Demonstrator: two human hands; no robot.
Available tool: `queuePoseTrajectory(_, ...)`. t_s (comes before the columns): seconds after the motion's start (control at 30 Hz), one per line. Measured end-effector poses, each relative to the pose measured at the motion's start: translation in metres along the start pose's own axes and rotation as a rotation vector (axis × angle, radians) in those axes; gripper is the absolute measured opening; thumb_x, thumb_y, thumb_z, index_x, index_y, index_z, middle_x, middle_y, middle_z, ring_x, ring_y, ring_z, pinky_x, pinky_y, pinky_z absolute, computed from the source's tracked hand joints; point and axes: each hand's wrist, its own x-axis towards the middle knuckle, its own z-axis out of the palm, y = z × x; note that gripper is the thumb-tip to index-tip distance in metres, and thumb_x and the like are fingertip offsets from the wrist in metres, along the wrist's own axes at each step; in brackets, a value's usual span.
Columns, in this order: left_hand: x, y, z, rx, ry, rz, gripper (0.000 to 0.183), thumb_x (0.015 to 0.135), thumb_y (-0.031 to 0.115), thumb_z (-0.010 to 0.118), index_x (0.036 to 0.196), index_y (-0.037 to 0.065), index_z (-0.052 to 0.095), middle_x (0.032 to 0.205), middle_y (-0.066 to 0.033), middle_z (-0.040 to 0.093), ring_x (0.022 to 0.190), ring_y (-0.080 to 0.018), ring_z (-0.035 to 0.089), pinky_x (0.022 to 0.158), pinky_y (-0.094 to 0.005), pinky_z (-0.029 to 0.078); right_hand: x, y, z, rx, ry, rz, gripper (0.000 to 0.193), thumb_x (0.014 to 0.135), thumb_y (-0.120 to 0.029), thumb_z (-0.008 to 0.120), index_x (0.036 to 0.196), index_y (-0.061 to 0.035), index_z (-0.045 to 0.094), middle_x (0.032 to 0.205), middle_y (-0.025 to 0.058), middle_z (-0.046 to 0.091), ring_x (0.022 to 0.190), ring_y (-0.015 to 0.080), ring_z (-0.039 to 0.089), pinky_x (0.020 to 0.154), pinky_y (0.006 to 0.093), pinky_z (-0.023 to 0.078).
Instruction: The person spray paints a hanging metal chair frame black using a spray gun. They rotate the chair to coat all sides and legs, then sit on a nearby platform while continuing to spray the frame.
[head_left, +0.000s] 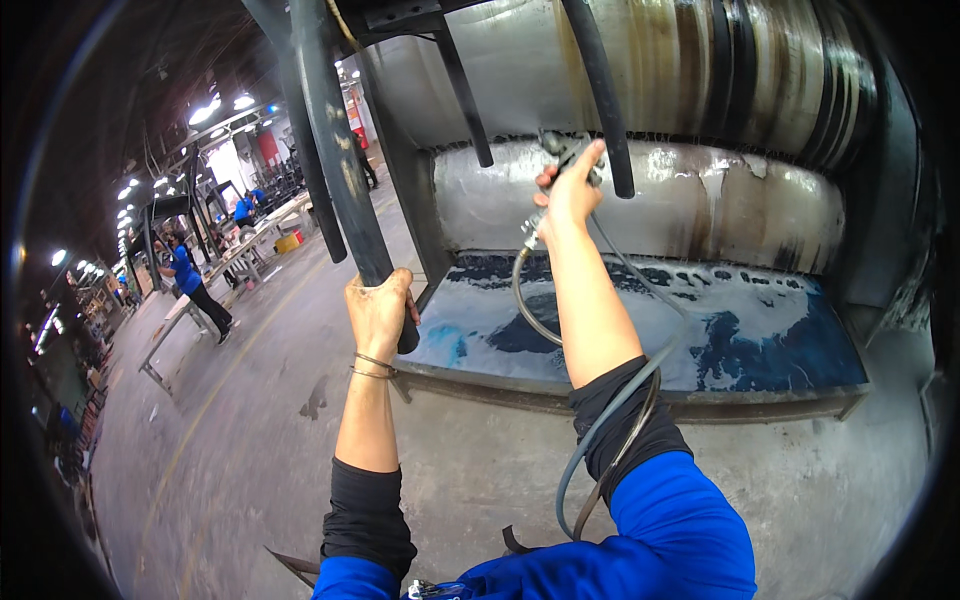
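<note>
Left hand [378,312] raised, fist around dark frame leg [335,140] | right hand [568,190] outstretched, gripping spray gun [562,150]

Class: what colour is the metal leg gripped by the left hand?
Dark grey-black metal leg, head view.

A grey concrete floor [250,420] is lit by ceiling lamps [205,112]; worktables [262,232] are ranged far left.

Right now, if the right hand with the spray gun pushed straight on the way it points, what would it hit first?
Most likely the dark metal leg of the hanging frame: the right hand and spray gun sit right beside it. Past that comes the stained booth back wall. Depth is hard to judge in this fisheye view.
</note>
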Motion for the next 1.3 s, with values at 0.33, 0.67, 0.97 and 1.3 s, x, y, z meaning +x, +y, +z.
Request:
queuePoseTrajectory(0.33, 0.007, -0.002, -0.018, 0.055, 0.029, -0.039, 0.013, 0.081, 0.011, 0.069, 0.076, 0.000, 0.065, 0.055, -0.0023, 0.058, 0.044, -0.0128, 0.056, 0.042, -0.0312, 0.045, -0.003, 0.082, -0.069, -0.389, 0.053, 0.135, 0.073, 0.094, -0.076, 0.055, 0.088, -0.0037, 0.057, 0.068, 0.0039, 0.059, 0.050, 0.0125, 0.055, 0.037, 0.0276, 0.034)
queuePoseTrajectory(0.67, 0.013, -0.013, -0.005, 0.094, -0.025, -0.050, 0.028, 0.077, 0.022, 0.073, 0.088, -0.004, 0.072, 0.067, -0.0157, 0.072, 0.066, -0.0207, 0.073, 0.069, -0.0377, 0.058, -0.016, 0.100, -0.041, 0.486, -0.618, 0.692, 0.076, 0.094, -0.077, 0.047, 0.123, -0.0072, 0.055, 0.082, -0.0013, 0.048, 0.070, 0.0096, 0.050, 0.040, 0.0199, 0.032)
queuePoseTrajectory(0.97, 0.024, -0.027, 0.007, 0.014, 0.021, 0.060, 0.016, 0.081, 0.013, 0.073, 0.077, 0.001, 0.063, 0.053, -0.0033, 0.060, 0.043, -0.0114, 0.057, 0.042, -0.0300, 0.046, -0.015, 0.150, -0.079, -0.107, -0.369, 0.850, 0.082, 0.091, -0.086, 0.034, 0.107, -0.0078, 0.052, 0.074, 0.0004, 0.049, 0.063, 0.0087, 0.049, 0.039, 0.0182, 0.028)
queuePoseTrajectory(1.3, 0.061, -0.058, 0.007, -0.053, -0.053, -0.017, 0.014, 0.083, 0.010, 0.070, 0.077, 0.002, 0.059, 0.055, -0.0026, 0.058, 0.042, -0.0121, 0.055, 0.041, -0.0306, 0.044, -0.054, -0.016, -0.116, -0.118, -0.235, -0.022, 0.070, 0.099, -0.077, 0.040, 0.108, -0.0085, 0.050, 0.078, 0.0020, 0.054, 0.064, 0.0094, 0.055, 0.039, 0.0199, 0.030)
